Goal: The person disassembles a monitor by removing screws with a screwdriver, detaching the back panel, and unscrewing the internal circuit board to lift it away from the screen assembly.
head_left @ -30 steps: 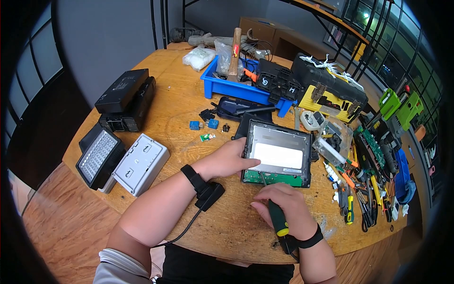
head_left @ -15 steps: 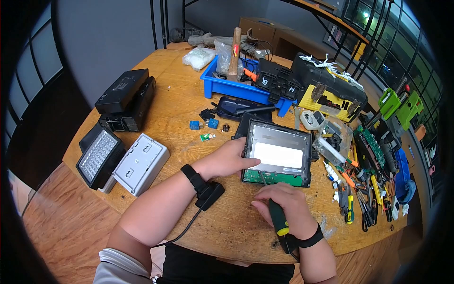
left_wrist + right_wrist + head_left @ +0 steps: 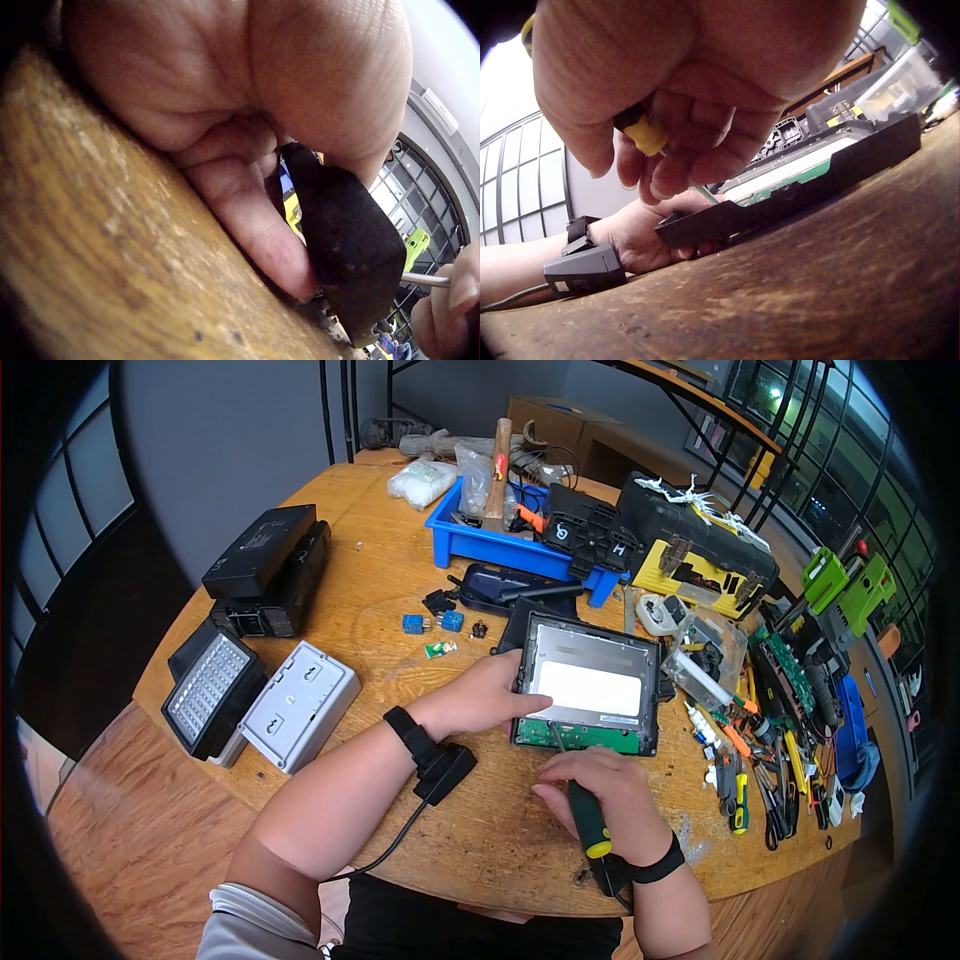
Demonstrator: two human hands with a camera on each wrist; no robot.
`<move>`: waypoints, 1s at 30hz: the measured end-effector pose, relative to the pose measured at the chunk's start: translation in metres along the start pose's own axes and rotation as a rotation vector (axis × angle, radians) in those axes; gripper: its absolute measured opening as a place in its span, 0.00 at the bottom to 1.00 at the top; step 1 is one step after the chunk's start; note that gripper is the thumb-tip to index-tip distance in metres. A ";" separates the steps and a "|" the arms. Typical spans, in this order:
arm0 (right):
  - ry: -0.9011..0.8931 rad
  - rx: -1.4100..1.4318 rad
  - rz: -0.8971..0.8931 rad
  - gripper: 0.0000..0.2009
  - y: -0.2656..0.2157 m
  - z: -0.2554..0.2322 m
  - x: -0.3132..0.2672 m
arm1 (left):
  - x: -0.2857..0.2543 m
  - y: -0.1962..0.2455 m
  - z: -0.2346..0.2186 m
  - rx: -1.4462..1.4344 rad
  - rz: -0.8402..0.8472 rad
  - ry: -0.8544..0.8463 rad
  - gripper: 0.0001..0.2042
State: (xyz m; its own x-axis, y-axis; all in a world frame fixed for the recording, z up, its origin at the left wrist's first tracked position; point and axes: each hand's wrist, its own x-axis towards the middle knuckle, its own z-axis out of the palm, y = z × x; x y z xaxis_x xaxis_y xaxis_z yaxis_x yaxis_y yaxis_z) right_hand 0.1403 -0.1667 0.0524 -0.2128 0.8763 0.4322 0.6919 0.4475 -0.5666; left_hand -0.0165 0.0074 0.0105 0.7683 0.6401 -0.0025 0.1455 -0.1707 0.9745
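Observation:
A black-framed device (image 3: 590, 670) with a metal back plate, a white label and a green circuit board (image 3: 600, 739) lies on the wooden table. My left hand (image 3: 478, 695) grips its left edge, thumb over the plate and fingers beneath, as the left wrist view also shows around the black casing (image 3: 349, 240). In my right hand (image 3: 610, 800) is a dark green and yellow screwdriver (image 3: 588, 821), its shaft reaching the circuit board near the thumb. The right wrist view shows the fingers curled round the yellow part of the handle (image 3: 646, 136); the exact tip contact is too small to tell.
Left on the table (image 3: 400, 575) are black boxes (image 3: 262, 555), an LED panel (image 3: 210, 690) and a white box (image 3: 300, 705). Behind stand a blue tray (image 3: 480, 545) and a black and yellow toolbox (image 3: 700, 550). Many hand tools (image 3: 790, 780) lie right; small blue parts (image 3: 451, 621) sit nearby.

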 end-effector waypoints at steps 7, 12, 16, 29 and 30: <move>0.001 -0.001 0.012 0.11 -0.002 -0.001 0.001 | -0.001 0.003 0.000 0.005 -0.019 -0.002 0.25; 0.007 0.000 0.017 0.11 -0.001 0.000 0.000 | 0.001 -0.001 0.000 0.015 -0.022 0.003 0.25; 0.005 0.001 0.024 0.10 -0.002 -0.001 0.000 | 0.000 0.001 -0.001 0.027 -0.036 0.003 0.25; 0.010 -0.003 -0.011 0.09 0.002 -0.001 -0.001 | -0.003 0.009 -0.001 0.036 -0.047 0.003 0.25; 0.008 -0.002 -0.009 0.10 0.002 -0.001 -0.001 | -0.002 0.007 -0.001 0.041 -0.044 0.004 0.25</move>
State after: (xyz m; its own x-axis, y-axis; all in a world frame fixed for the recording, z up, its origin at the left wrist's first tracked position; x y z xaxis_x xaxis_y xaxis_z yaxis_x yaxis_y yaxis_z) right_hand 0.1426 -0.1669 0.0512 -0.2131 0.8709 0.4429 0.6918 0.4546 -0.5611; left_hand -0.0175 0.0055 0.0172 0.7579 0.6509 -0.0443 0.2044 -0.1725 0.9636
